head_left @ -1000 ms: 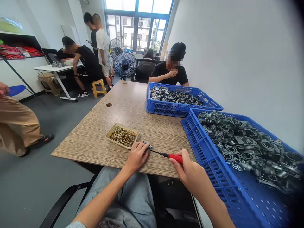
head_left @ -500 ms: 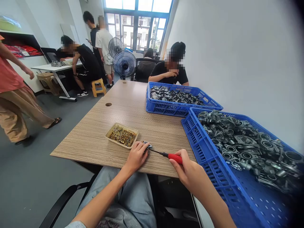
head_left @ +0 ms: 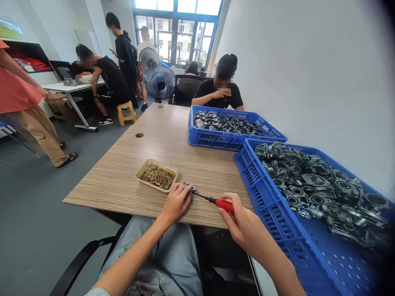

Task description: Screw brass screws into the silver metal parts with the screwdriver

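My left hand (head_left: 175,202) rests on the wooden table (head_left: 160,139) near its front edge, fingers curled over a small metal part (head_left: 191,188) and pinning it down. My right hand (head_left: 243,224) grips the red handle of a screwdriver (head_left: 216,201), whose thin shaft runs left to the part with its tip touching it. A small beige tray of brass screws (head_left: 156,175) sits just beyond my left hand.
Two blue crates hold several grey metal castings: one close on my right (head_left: 277,230), one further back (head_left: 228,139). A person in black sits at the table's far end. Others stand or sit at the left, near two fans (head_left: 160,81) and a white desk.
My hands, the part and the screwdriver have stayed as they were. The person in the orange top walked back along the left side, and the standing people at the rear shifted.
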The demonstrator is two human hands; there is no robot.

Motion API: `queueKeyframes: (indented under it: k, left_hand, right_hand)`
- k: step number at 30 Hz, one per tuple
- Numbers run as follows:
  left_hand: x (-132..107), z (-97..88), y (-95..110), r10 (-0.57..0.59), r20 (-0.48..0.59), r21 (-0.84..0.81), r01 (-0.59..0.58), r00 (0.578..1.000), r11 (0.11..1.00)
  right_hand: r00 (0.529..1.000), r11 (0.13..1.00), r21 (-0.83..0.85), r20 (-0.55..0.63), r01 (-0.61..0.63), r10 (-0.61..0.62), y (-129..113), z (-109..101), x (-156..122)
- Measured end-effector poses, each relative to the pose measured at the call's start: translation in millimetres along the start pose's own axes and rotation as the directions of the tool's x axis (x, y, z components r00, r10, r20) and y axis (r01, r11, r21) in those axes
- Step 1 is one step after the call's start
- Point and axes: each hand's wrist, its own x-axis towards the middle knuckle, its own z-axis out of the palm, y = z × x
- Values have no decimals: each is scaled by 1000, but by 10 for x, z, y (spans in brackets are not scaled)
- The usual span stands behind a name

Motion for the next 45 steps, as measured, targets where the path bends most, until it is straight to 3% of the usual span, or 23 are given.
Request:
queueKeyframes:
  k: [2,8,13,20,26,32,39,45]
  left_hand:
    - [2,-4,1,-2,1,0,2,1000,1000]
    - [6,-9,5,4,-1,7,-4,1000,1000]
    - [4,4,0,5,-7,10,-5,1000,1000]
    - [0,6,-4,3,-1,8,-3,1000,1000]
    - [-4,-3,-1,-3,2,5,3,1000,1000]
    - [-1,-8,4,-9,8,-4,9,1000,1000]
    - [6,-15,11,-5,2,-3,5,1000,1000]
    - [10,-18,14,-4,8,0,4,1000,1000]
  right_hand:
    - [1000,999,36,11,23,-23,-10,-7,1]
    - [988,978,-142,-55,-150,144,12,26,26]
    - [999,998,59,22,-29,27,-20,-12,14]
    - [987,984,-85,-55,-158,153,27,38,25]
    - [998,992,110,19,-64,62,-21,-34,25]
    - [984,982,-89,-67,-168,163,85,19,42]
    - [998,994,89,30,-57,55,8,0,20]
    - [987,985,-94,-84,-146,139,102,76,26]
